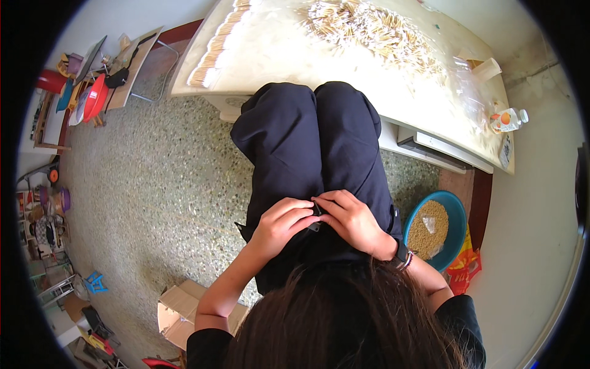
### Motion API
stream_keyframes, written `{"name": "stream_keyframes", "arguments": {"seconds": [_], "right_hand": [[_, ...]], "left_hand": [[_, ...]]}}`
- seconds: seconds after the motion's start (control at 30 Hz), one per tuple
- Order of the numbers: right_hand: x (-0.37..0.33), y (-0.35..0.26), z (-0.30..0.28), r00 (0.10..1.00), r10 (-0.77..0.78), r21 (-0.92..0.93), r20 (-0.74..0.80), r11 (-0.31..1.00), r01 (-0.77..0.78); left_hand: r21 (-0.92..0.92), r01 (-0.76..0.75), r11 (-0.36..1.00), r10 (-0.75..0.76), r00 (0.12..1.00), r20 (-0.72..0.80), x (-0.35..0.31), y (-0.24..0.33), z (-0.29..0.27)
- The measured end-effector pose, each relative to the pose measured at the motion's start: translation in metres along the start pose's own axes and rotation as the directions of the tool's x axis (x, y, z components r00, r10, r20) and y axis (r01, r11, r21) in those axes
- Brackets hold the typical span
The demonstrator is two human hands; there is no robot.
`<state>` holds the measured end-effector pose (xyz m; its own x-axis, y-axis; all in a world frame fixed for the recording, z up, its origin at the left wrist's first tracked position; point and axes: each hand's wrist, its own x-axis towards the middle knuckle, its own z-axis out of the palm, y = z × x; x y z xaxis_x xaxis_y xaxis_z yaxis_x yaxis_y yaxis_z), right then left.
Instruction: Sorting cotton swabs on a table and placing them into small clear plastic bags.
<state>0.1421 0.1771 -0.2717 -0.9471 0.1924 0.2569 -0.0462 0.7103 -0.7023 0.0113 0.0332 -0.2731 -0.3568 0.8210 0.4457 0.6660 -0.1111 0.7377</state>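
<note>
Both of my hands meet over my lap, above the dark trousers [284, 132]. Between their fingertips is a small black piece [317, 210], mostly covered by the fingers, so I cannot make out its kind. My left hand [279, 226] pinches it from the left, thumb and fingers pressed together. From the other side my right hand [351, 220] grips it the same way, with a black band on the wrist. Beyond my knees, a pale table [270, 67] carries a neat row of cotton swabs [221, 46] and a loose heap of cotton swabs [378, 34].
A clear bottle [507, 120] lies near the table's right end. At my right, a blue basin [457, 230] of tan grains stands beside a red bag [467, 267]. An open cardboard box [178, 307] sits at lower left. A side table [132, 77] holds a red basin [95, 98].
</note>
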Motion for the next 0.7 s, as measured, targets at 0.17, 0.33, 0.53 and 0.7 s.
{"name": "stream_keyframes", "arguments": {"seconds": [0.17,0.33,0.53,0.7], "right_hand": [[0.0,0.002,-0.002,0.999,0.043,0.085,0.001,0.995,-0.043],[-0.002,0.006,-0.002,0.997,0.071,0.128,-0.001,0.989,-0.07],[-0.002,0.003,-0.011,0.973,0.228,0.089,0.038,0.969,-0.23],[0.003,-0.003,-0.04,0.869,0.412,0.591,0.273,0.641,-0.49]], "left_hand": [[0.009,-0.03,1.0,0.029,0.998,0.056,0.003,0.002,0.001],[0.097,-0.064,0.993,0.052,0.991,0.121,0.022,0.014,-0.009],[-0.02,-0.081,0.997,0.083,0.961,0.264,-0.012,0.032,0.01],[0.077,0.015,0.997,-0.035,0.964,0.264,-0.021,0.036,0.037]]}}
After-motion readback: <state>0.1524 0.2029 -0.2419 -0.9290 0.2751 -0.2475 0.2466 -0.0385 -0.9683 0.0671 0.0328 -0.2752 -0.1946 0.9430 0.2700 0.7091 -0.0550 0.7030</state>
